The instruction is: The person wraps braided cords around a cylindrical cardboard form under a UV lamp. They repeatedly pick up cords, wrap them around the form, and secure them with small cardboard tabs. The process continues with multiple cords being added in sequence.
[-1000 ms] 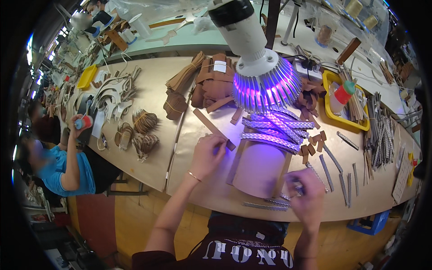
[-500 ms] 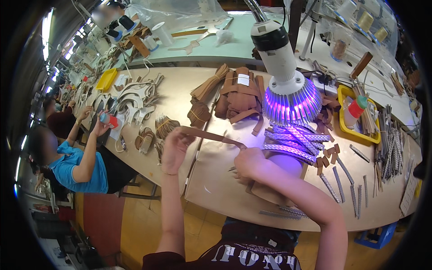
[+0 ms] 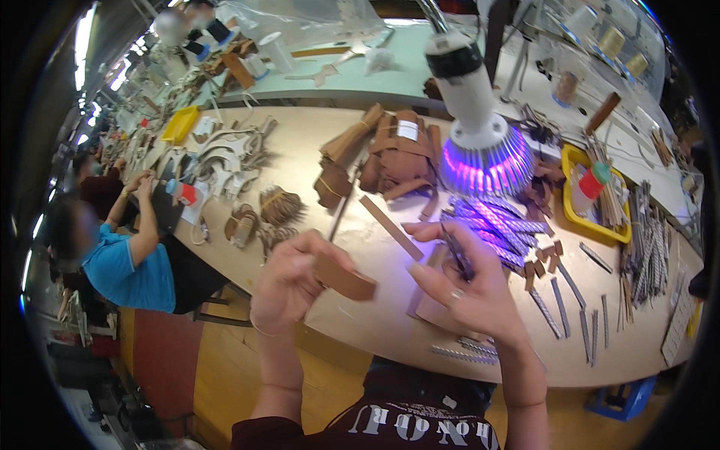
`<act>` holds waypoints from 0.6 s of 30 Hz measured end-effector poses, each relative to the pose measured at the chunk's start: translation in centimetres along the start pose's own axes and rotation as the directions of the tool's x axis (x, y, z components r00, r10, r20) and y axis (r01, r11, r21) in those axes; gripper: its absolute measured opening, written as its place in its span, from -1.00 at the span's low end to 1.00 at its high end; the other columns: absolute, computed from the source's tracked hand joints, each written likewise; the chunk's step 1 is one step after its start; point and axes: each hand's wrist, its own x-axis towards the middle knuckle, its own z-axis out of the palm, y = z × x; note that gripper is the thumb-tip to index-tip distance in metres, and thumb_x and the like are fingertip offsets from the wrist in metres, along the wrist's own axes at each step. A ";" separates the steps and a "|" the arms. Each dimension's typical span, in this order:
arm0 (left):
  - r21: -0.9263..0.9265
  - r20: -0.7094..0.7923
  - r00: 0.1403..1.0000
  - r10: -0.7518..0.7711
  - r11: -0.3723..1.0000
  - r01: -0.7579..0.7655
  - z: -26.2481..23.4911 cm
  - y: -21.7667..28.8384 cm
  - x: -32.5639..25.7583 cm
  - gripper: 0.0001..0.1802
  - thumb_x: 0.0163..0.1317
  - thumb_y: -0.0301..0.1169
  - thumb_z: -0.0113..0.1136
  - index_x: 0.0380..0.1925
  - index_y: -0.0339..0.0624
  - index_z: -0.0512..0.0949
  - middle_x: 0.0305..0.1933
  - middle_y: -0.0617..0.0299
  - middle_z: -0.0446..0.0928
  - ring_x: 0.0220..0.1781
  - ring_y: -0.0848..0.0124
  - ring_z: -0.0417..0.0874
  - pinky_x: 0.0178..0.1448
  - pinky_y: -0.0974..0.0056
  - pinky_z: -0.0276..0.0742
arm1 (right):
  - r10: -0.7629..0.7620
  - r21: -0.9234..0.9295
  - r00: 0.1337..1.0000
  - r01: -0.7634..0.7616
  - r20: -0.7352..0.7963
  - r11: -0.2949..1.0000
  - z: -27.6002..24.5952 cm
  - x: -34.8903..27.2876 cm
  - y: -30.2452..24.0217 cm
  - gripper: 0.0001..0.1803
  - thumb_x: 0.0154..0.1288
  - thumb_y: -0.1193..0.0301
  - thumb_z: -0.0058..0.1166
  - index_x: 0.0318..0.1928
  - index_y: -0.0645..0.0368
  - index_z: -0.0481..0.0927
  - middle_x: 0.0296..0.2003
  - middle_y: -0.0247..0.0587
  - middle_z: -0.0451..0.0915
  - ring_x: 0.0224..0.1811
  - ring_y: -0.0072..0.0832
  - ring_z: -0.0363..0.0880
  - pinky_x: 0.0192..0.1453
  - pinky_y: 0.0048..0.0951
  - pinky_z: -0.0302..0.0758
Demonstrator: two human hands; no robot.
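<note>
**Brown leather strip held at one end above the bench edge**

The long brown leather strip point(image 3: 364, 259) is off the table, raised over the near edge of the workbench point(image 3: 300, 150). Its near end is a wider brown tab pinched between the thumb and fingers of the left hand point(image 3: 292, 281); from there its long axis appears to run up and to the right, away from the person, the far end lying toward the bench top. The left hand is closed firmly on that tab. The right hand point(image 3: 469, 289) sits just right of the strip, fingers partly spread, with a thin dark tool point(image 3: 456, 255) clamped between them; its index finger points toward the strip's middle without clearly touching it. So the strip lies to the left of the right hand, and the left hand already has it.

Under the right hand rests a flat tan board point(image 3: 427, 300). Beyond it a lamp point(image 3: 480, 142) casts violet light on a row of patterned straps point(image 3: 495, 221). Brown leather pieces point(image 3: 397, 154) are heaped behind, and a yellow tray point(image 3: 592, 206) stands to the right. A seated person in a blue shirt point(image 3: 124, 266) works at the left.
</note>
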 end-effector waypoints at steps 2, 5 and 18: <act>0.041 0.064 0.990 -0.124 0.992 0.122 2.7 -2.1 0.6 -0.79 0.27 -0.38 0.06 -0.29 -0.36 0.40 -0.13 -0.24 0.49 -0.13 0.17 0.64 0.01 0.20 0.61 | 0.070 0.275 0.991 -0.100 0.117 0.956 -1.6 -2.1 -0.3 -0.56 0.16 0.35 0.34 -0.01 0.32 0.54 -0.20 -0.28 0.59 -0.36 -0.60 0.55 -0.29 -0.47 0.48; 0.277 0.076 0.989 -0.126 0.956 0.101 4.7 -3.9 1.5 -0.76 0.25 -0.35 0.12 -0.33 -0.37 0.44 -0.18 -0.13 0.48 -0.31 0.37 0.57 -0.20 0.36 0.51 | 0.100 0.339 0.975 -0.165 0.200 0.926 -2.5 -5.3 0.9 -0.57 0.17 0.33 0.36 -0.02 0.30 0.56 -0.31 -0.34 0.60 -0.32 -0.63 0.58 -0.23 -0.57 0.50; 0.444 -0.182 0.964 -0.193 0.858 0.256 -1.2 -13.0 3.3 -0.85 0.34 -0.45 0.08 -0.29 -0.33 0.55 -0.38 0.25 0.52 -0.38 0.56 0.46 -0.28 0.46 0.36 | 0.550 0.221 0.821 -0.514 -0.152 0.829 -7.7 -9.3 7.1 -0.62 0.23 0.13 0.28 -0.35 0.24 0.63 -0.59 -0.45 0.52 -0.54 -0.72 0.46 -0.41 -0.64 0.38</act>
